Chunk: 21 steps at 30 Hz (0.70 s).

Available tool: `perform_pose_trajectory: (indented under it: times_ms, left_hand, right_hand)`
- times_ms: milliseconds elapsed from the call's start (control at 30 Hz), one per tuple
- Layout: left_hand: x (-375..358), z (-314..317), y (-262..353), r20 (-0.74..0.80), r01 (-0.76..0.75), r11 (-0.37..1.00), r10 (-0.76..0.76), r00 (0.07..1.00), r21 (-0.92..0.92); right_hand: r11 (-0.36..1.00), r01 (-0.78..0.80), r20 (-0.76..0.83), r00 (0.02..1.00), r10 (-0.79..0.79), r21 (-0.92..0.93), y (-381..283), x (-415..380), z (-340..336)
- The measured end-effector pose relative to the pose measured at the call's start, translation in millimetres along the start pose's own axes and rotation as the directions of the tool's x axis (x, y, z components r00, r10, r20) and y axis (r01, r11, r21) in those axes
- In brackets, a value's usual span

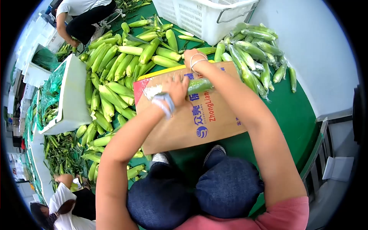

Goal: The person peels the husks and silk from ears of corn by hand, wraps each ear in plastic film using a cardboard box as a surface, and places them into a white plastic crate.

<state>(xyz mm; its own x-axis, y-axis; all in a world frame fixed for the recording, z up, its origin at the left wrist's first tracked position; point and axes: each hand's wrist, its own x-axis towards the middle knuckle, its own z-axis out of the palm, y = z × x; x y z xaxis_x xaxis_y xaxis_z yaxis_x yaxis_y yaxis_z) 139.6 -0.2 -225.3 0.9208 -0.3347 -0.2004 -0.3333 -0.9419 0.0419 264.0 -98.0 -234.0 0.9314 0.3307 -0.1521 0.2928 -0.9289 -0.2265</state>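
Wrapped corn (201,85): head view, lying across printed cardboard (170,132); likely firm and light, slick film, best held mid-length.
Left hand (177,90): fingers spread over the corn.
Right hand (194,59): curled at the cardboard's far edge; grip unclear.
Lettering: blue "众亮", "ZHONGLIANG"; red "ZhongLian", arm-covered beyond.

Before you, the green floor (293,111) carries a heap of corn ears (122,66) in husk toward its left side, a white plastic crate (188,19) near its far edge, and film-wrapped corn (251,50) toward its right edge.
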Motion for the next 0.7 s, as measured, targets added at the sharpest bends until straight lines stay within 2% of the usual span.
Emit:
perform_pose_trajectory:
  times_ms: [33, 67, 100, 133, 200, 267, 333, 400, 433, 467, 500, 533, 567, 600, 633, 667, 700]
  left_hand:
    - [14, 0, -8, -0.004, 0.000, 1.000, 0.000, 1.000, -0.004]
    - [25, 2, -16, -0.030, -0.037, 0.999, 0.036, 0.999, -0.012]
    - [31, 6, -23, -0.058, -0.075, 0.997, 0.074, 0.996, -0.013]
    - [29, 10, -25, -0.065, -0.078, 0.997, 0.078, 0.995, -0.002]
    - [9, 24, -19, -0.040, -0.292, 0.929, 0.290, 0.956, -0.228]
    - [-41, 8, 2, 0.253, -0.393, 0.913, 0.409, 0.877, -0.112]
    - [-84, -3, 0, 0.421, -0.429, 0.882, 0.471, 0.775, -0.197]
    - [-109, -24, -26, 0.664, -0.085, 0.803, 0.542, 0.515, -0.589]
    - [-119, -15, -41, 0.701, -0.105, 0.747, 0.655, 0.281, -0.656]
    - [-131, -6, -56, 0.688, -0.100, 0.687, 0.725, 0.030, -0.720]
    - [-150, -16, -62, 0.707, 0.121, 0.697, 0.685, 0.175, -0.706]
    - [-175, -26, -70, 0.733, 0.346, 0.647, 0.609, 0.304, -0.680]
    - [-200, -3, -101, 0.635, 0.484, 0.420, 0.600, 0.486, -0.767]
    - [-224, -14, -99, 0.542, 0.696, -0.093, 0.558, 0.629, -0.712]
    - [-236, -8, -98, 0.421, 0.569, -0.313, 0.429, 0.799, -0.761]
    - [-240, 0, -92, 0.293, 0.384, -0.499, 0.253, 0.922, -0.777]
    - [-233, -1, -77, 0.233, 0.233, -0.495, 0.064, 0.970, -0.837]
  right_hand:
    - [1.000, 0.000, 0.000, 1.000, 0.000, -0.006, 4, 0, -3]
    - [0.999, 0.011, 0.241, 0.971, -0.001, -0.039, 8, -2, -6]
    - [0.998, 0.028, 0.463, 0.887, 0.005, -0.065, 9, -3, -10]
    - [0.965, 0.130, 0.370, 0.928, -0.039, -0.226, 11, -4, -5]
    - [0.988, 0.060, 0.289, 0.957, -0.017, -0.143, 12, 2, 13]
    - [0.998, 0.013, 0.288, 0.958, 0.006, -0.064, 12, -12, 2]
    - [1.000, -0.018, 0.288, 0.958, 0.013, 0.014, 11, -28, 0]
    - [0.990, 0.141, 0.223, 0.965, -0.138, 0.003, 18, -42, 1]
    - [0.997, 0.076, 0.295, 0.953, -0.076, 0.012, 22, -37, 17]
    - [0.996, 0.083, 0.287, 0.954, -0.084, 0.018, 29, -37, 31]
    - [0.986, 0.132, 0.108, 0.984, -0.143, 0.103, 35, -41, 47]
    - [0.963, 0.196, -0.069, 0.980, -0.186, 0.183, 38, -52, 60]
    - [0.952, 0.229, -0.055, 0.973, -0.222, 0.205, 40, -69, 59]
    - [0.937, 0.271, -0.056, 0.962, -0.266, 0.219, 39, -83, 50]
    - [0.913, 0.387, -0.112, 0.921, -0.374, 0.130, 35, -103, 50]
    - [0.870, 0.492, -0.157, 0.862, -0.482, 0.035, 23, -127, 52]
    - [0.816, 0.532, 0.054, 0.830, -0.556, 0.224, -2, -150, 35]
